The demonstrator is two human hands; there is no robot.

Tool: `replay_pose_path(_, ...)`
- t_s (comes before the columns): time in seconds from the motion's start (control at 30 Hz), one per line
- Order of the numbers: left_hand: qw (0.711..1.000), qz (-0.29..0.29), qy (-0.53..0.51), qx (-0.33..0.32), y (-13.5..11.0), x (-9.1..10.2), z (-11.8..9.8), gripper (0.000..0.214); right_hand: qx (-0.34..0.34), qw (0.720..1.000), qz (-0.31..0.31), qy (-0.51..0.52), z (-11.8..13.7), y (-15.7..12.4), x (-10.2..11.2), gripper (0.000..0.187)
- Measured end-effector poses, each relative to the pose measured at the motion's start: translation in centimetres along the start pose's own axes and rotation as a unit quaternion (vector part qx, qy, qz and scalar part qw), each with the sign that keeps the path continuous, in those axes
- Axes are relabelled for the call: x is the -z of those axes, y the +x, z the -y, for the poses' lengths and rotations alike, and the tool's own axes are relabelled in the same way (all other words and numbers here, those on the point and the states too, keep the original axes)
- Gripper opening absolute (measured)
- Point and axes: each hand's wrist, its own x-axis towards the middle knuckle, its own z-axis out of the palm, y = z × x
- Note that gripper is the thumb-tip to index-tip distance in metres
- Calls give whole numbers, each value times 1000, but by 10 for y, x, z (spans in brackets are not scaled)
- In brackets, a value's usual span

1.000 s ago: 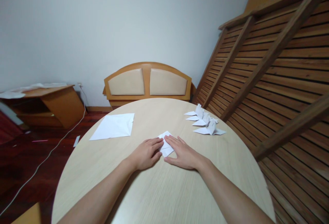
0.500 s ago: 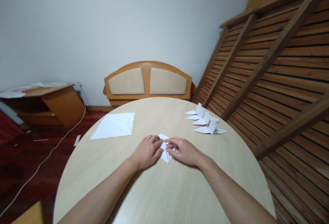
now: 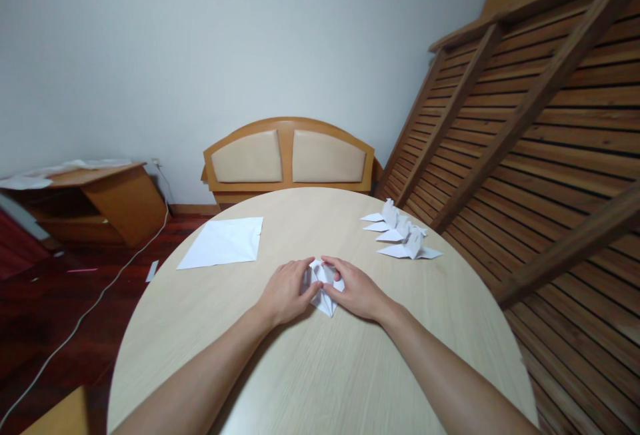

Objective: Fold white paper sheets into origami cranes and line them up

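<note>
A small piece of folded white paper (image 3: 327, 303) lies on the round table between my hands, one corner pointing toward me. My left hand (image 3: 289, 292) grips its left side, with the thumb on the middle and the fingers at the far left edge. From the other side my right hand (image 3: 356, 290) grips it too, thumb near the centre and index finger at the top. The upper part of the paper bulges up between the two thumbs and index fingers. My fingers cover parts of both side edges.
Flat white sheets (image 3: 223, 242) lie at the table's left. Several folded paper birds (image 3: 413, 245) stand in a row at the right. Beyond the round table (image 3: 310, 382) are a padded headboard (image 3: 287, 155) and a leaning slatted wooden frame (image 3: 560, 155). A cable (image 3: 100, 298) crosses the floor.
Both thumbs have moved inward onto the middle of the paper, and the index fingers have shifted to its far edge. The paper's upper part now rises where it lay flatter.
</note>
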Motion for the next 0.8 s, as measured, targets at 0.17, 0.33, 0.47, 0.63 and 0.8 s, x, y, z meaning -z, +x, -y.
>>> replay_pose_path(0.17,999,3,-29,35,0,0,2,48,-12,1000,4,7,-6,0,2,55)
replay_pose_path(0.33,998,-6,-48,48,1,-1,2,43,-13,999,21,42,-9,-1,8,45)
replay_pose_path(0.47,999,-1,-33,34,1,1,1,30,-5,998,31,48,-9,-1,11,38)
replay_pose_path(0.63,998,-2,-35,55,2,4,-2,29,2,998,32,47,-9,-1,11,37)
replay_pose_path(0.8,997,0,-32,70,2,6,-3,26,23,999,29,16,-9,0,12,42)
